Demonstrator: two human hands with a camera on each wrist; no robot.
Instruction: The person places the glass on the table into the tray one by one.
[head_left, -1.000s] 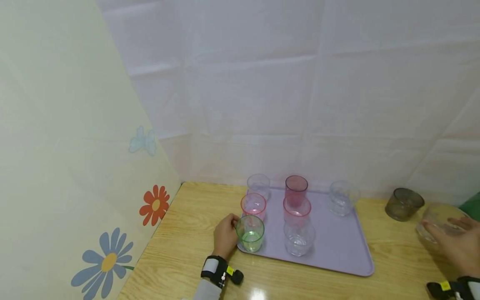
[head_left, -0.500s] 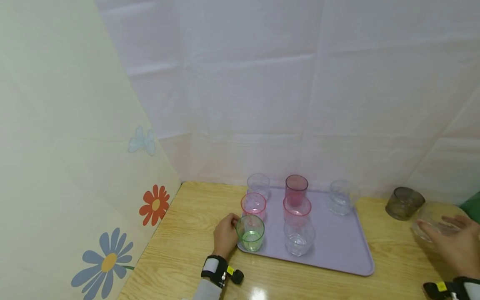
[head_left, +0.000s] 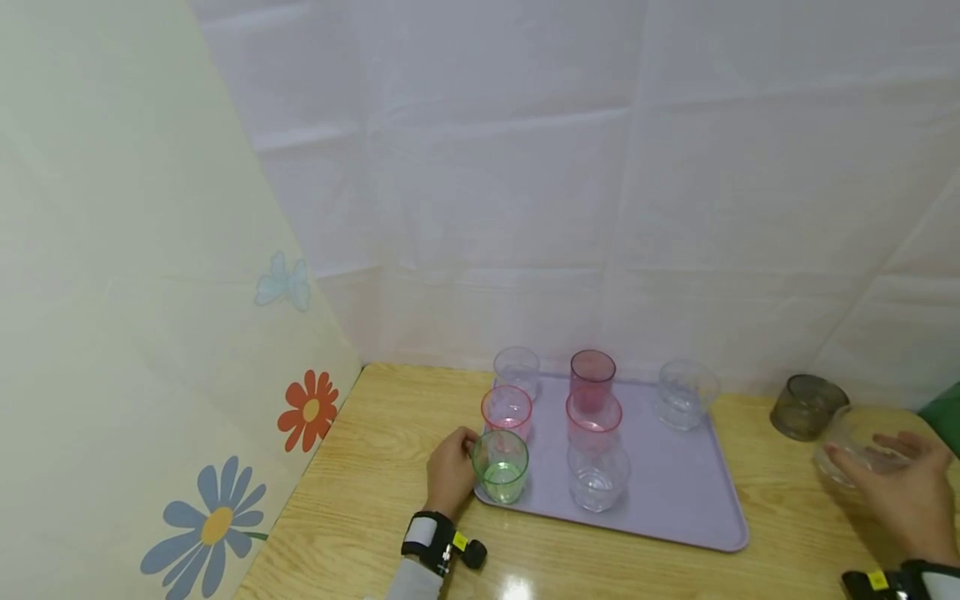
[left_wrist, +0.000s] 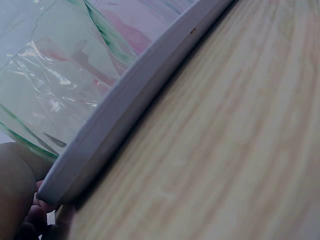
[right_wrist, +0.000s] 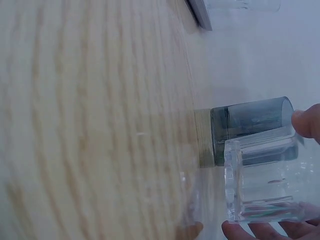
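A lilac tray point(head_left: 667, 483) lies on the wooden table. My left hand point(head_left: 450, 475) grips its near left corner; in the left wrist view some fingers curl below the rim point(left_wrist: 120, 107). Right beside that hand, a green glass point(head_left: 501, 479) stands on the tray. At the far right my right hand point(head_left: 903, 492) holds a clear glass point(right_wrist: 265, 182) between thumb and fingers. It is upright, its base slightly above the table in the right wrist view. Just behind it stands a smoky grey glass point(head_left: 808, 408), partly covered by the clear one in that view.
The tray also bears two pink-rimmed glasses point(head_left: 594, 421), a dark pink glass point(head_left: 592, 379) and clear glasses point(head_left: 597, 479). A white sheet point(head_left: 495, 183) hangs behind the table. A patterned wall point(head_left: 150, 292) rises at left. Something green point(head_left: 945, 417) shows at the right edge.
My right hand has moved a little to the left with the clear glass. The left hand, tray and other glasses stay in place.
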